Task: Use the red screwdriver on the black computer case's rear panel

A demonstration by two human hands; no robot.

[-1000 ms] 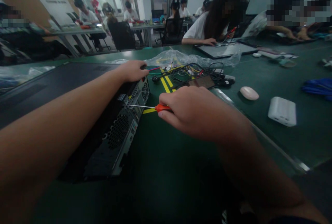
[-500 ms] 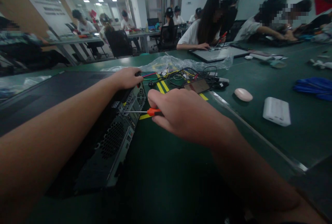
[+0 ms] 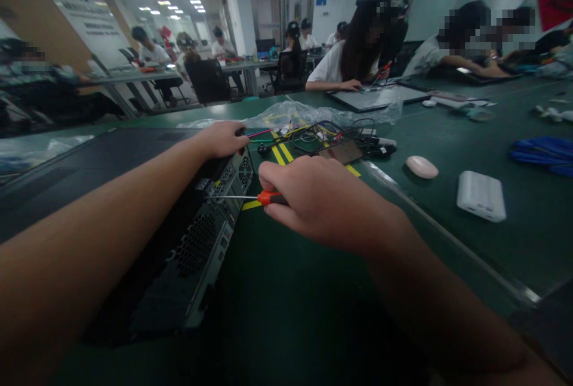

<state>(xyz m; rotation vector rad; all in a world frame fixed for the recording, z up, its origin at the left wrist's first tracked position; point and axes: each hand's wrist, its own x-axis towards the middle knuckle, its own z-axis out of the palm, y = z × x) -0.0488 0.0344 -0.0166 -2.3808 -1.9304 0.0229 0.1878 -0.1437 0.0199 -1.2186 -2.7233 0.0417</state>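
Observation:
A black desktop computer case point(image 3: 134, 195) lies on its side on the green table point(image 3: 313, 314), its rear panel point(image 3: 210, 237) turned toward me. My right hand point(image 3: 322, 201) is closed around an orange-handled screwdriver point(image 3: 268, 197); the thin metal shaft points left and its tip touches the upper part of the rear panel. My left hand point(image 3: 224, 138) rests on the case's far top corner, fingers curled over the edge.
Tangled cables point(image 3: 326, 132) and a clear plastic bag point(image 3: 304, 113) lie behind the case, near yellow tape lines. A pink mouse point(image 3: 421, 166), a white box point(image 3: 481, 195) and blue cloth point(image 3: 544, 153) sit to the right. Several people work at tables behind.
The view has shifted slightly. My right hand and the screwdriver moved a little left toward the rear panel. My left hand stays on the case corner.

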